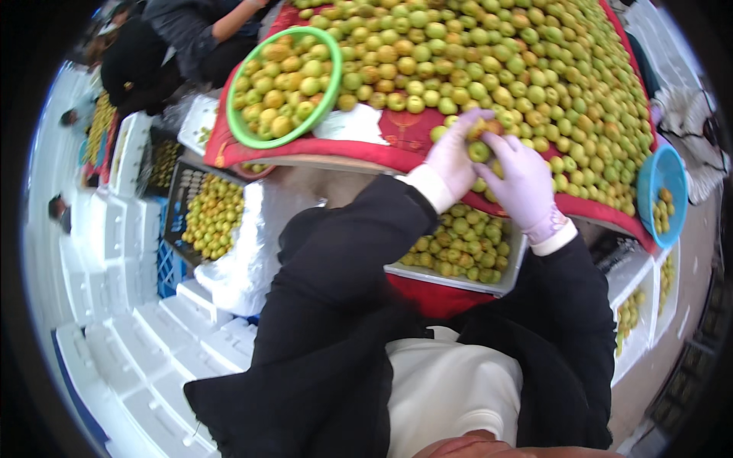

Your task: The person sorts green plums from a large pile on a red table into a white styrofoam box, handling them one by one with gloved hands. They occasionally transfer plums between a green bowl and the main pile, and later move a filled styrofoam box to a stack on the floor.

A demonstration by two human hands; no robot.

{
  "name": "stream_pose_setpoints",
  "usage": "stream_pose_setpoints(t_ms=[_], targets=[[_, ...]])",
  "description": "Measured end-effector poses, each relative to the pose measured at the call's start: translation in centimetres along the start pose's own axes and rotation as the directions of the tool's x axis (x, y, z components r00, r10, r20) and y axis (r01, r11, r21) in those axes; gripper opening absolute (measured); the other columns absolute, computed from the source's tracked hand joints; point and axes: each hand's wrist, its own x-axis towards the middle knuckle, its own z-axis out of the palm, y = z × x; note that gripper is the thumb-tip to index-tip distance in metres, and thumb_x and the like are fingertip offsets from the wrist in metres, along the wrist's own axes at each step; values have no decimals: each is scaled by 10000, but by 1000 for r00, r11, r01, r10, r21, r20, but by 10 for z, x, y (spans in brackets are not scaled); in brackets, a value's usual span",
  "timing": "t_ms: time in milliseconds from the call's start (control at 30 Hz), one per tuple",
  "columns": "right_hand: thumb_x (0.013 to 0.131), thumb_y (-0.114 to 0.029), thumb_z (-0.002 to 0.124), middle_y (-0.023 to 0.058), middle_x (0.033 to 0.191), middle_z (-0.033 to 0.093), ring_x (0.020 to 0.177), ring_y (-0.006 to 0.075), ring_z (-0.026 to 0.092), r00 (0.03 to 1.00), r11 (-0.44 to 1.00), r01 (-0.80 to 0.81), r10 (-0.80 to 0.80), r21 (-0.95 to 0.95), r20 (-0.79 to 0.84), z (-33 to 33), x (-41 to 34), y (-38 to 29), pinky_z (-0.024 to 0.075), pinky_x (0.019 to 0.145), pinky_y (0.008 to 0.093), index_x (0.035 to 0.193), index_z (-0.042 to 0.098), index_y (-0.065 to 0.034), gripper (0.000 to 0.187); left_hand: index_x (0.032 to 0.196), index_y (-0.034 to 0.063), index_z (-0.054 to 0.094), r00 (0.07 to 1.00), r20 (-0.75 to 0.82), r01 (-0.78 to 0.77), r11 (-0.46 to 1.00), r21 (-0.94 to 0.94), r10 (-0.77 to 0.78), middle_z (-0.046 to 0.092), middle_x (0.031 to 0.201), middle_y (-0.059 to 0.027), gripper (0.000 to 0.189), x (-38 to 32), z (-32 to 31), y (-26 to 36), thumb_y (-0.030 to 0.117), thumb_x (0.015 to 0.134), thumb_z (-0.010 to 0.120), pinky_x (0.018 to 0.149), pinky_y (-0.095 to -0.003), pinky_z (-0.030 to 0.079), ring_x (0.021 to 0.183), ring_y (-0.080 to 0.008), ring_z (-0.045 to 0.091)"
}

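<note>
Both of my hands wear thin pale purple gloves and meet over the near edge of a red-covered table (pixel 401 127) heaped with small green and reddish-brown fruits (pixel 515 63). My left hand (pixel 455 151) has its fingers on a few of these fruits. Opposite it, my right hand (pixel 518 177) pinches at the same small cluster, where a green fruit (pixel 479 151) shows between the hands. Which hand bears which fruit is partly hidden by the fingers. Below my hands, a white foam box (pixel 512 275) full of similar fruits rests at my lap.
A green-rimmed basket of fruits (pixel 334 86) stands on the table's left, beside white paper (pixel 355 123). A blue basin (pixel 681 200) is at the right edge. A black crate (pixel 174 229) and stacked white foam boxes (pixel 137 349) lie left. A co-worker (pixel 194 40) is at upper left.
</note>
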Motion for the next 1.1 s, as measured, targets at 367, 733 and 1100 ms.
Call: stream_pose_setpoints(t_ms=[367, 733, 1100], targets=[[863, -163, 789, 82, 1014, 657, 917, 203, 648, 976, 933, -166, 202, 320, -84, -7, -7, 62, 530, 848, 318, 1228, 649, -60, 404, 1067, 97, 637, 586, 124, -771, 504, 389, 801, 621, 1000, -58, 193, 4, -24, 153, 171, 917, 733, 804, -313, 564, 924, -212, 646], [904, -234, 756, 115, 1081, 681, 1004, 223, 663, 949, 908, -291, 314, 303, -31, 8, -28, 128, 524, 908, 342, 1248, 645, -55, 404, 1203, 14, 675, 114, 164, -113, -152, 982, 980, 665, 1195, -154, 457, -80, -183, 320, 154, 789, 808, 1050, -370, 456, 1159, -265, 601], [908, -263, 733, 141, 1106, 685, 1059, 283, 663, 910, 892, -403, 414, 206, -13, 17, -25, 129, 515, 930, 365, 1254, 644, -52, 415, 1381, -68, 538, 191, 245, 122, -270, 955, 951, 573, 1394, -278, 615, -86, -212, 329, 388, 980, 636, 1143, -422, 378, 1339, -373, 522]])
